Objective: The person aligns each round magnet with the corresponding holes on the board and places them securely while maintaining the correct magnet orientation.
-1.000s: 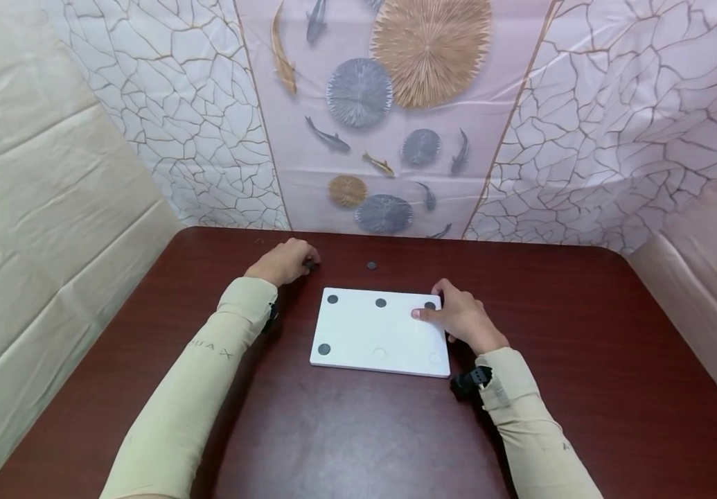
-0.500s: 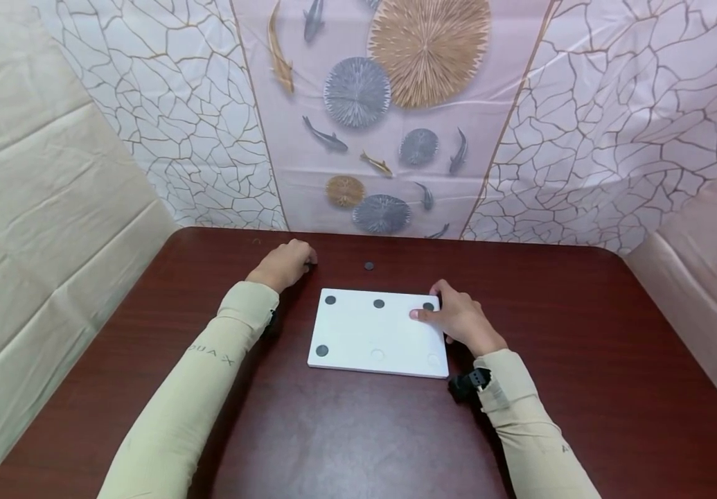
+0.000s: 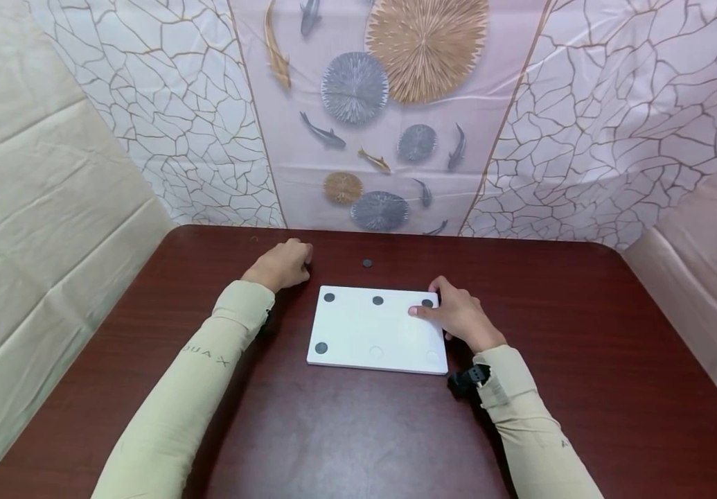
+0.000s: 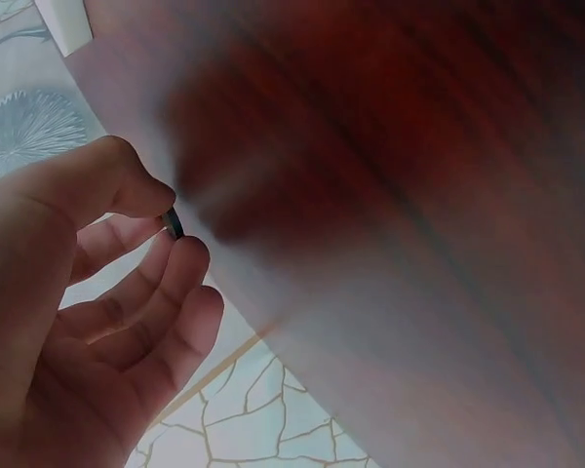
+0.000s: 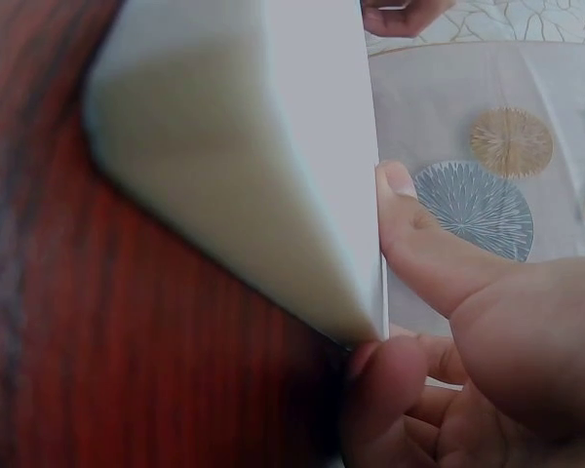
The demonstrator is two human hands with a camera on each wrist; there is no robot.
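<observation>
A white rectangular board lies on the dark red table, with small dark discs along its far edge and one dark disc at its near left corner. Two round recesses show along the near edge. My right hand grips the board's right side, thumb on top and fingers at the edge. Beyond the far left corner, my left hand pinches a small dark disc between thumb and fingertips, seen edge-on in the left wrist view. Another loose dark disc lies on the table behind the board.
The dark red wooden table has rounded far corners. A patterned cloth hangs behind it, and pale cloth walls stand at both sides.
My left hand stays near the same place, its fingers turning slightly so the pinched disc drops out of the head view. The right hand and board stay put; the head view shifts a little.
</observation>
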